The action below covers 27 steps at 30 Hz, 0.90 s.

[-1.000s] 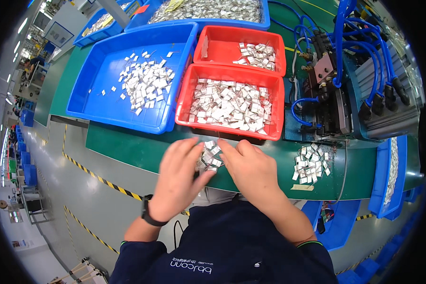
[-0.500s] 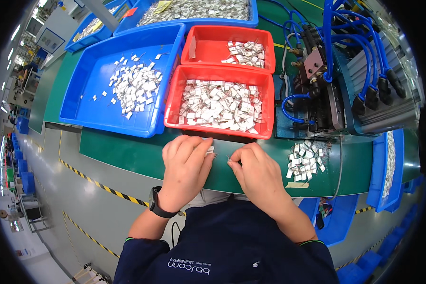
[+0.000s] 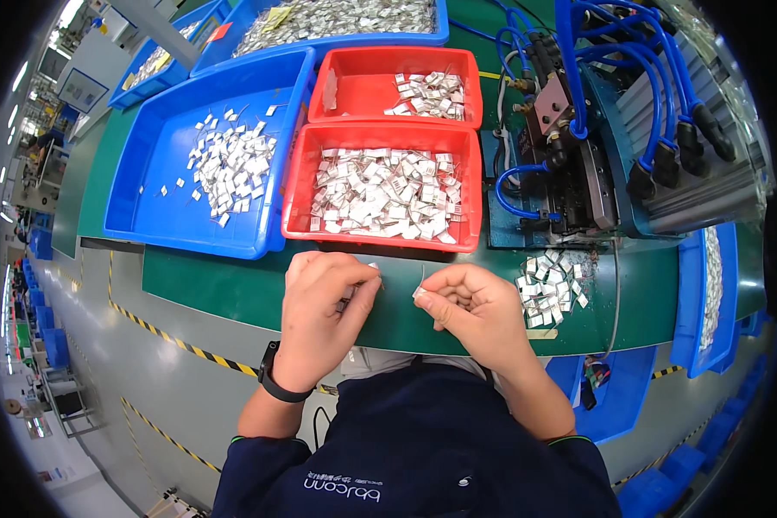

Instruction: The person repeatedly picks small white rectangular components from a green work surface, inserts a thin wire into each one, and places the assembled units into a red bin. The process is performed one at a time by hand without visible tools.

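Over the green bench top, my left hand (image 3: 324, 302) is closed, thumb and forefinger together, with a bit of a white piece (image 3: 373, 266) showing at the fingertips. More pieces seem tucked under its curled fingers, mostly hidden. My right hand (image 3: 479, 311) pinches a small white part with a thin wire lead (image 3: 419, 292) between thumb and forefinger, the lead pointing up. A short gap separates the hands. Just beyond them stands a red bin (image 3: 384, 241) heaped with similar small white parts (image 3: 388, 194).
Behind it is another red bin (image 3: 354, 60); a large blue bin (image 3: 147, 203) stands left. On the right are a machine with blue hoses (image 3: 570, 147) and a loose pile of white parts (image 3: 550, 289). A further blue bin (image 3: 684, 319) sits at the right edge.
My right hand has turned, so its pinched part and lead show more clearly. My left fingers have shifted around their pieces. The whole view has slid slightly.
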Motion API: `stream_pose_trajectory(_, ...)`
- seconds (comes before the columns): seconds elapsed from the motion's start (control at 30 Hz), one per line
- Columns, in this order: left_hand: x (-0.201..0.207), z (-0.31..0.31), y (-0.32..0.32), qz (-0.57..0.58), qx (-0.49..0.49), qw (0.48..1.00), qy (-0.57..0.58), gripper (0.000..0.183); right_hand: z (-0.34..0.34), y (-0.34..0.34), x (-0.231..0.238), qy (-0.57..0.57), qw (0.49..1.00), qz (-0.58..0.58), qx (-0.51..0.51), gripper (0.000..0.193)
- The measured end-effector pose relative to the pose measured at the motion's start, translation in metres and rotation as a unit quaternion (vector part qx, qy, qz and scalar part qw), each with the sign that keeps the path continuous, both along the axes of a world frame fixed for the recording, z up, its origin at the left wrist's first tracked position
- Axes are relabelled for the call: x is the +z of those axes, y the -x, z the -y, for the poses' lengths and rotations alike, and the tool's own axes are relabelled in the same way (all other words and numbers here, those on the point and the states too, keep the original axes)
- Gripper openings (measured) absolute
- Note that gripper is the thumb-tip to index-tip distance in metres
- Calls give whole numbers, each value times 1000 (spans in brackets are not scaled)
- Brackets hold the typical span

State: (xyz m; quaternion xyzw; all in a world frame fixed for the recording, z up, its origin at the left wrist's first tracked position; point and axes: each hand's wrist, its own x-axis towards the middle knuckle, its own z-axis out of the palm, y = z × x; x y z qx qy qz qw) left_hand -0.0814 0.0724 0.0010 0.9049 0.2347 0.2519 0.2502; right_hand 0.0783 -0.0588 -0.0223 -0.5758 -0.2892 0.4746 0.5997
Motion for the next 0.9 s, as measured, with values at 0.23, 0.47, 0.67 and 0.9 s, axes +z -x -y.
stream_pose_trajectory(0.23, 2, 17, -1, 231, 74, 916, 319, 29, 1, 0, 0, -18, 1000, 5, -11, 18)
stream_pose_trajectory(0.47, -2, 25, -4, 241, 50, 862, 443, 20, 2, 4, 4, -50, 997, -37, -41, 20)
stream_pose_trajectory(0.67, -12, 33, -10, 309, 37, 786, 534, 19, 7, 1, 3, -98, 992, -81, -18, 15)
stream_pose_trajectory(0.9, -12, 39, -16, 312, 23, 776, 547, 19, 10, 3, 2, -117, 991, -66, 18, 12)
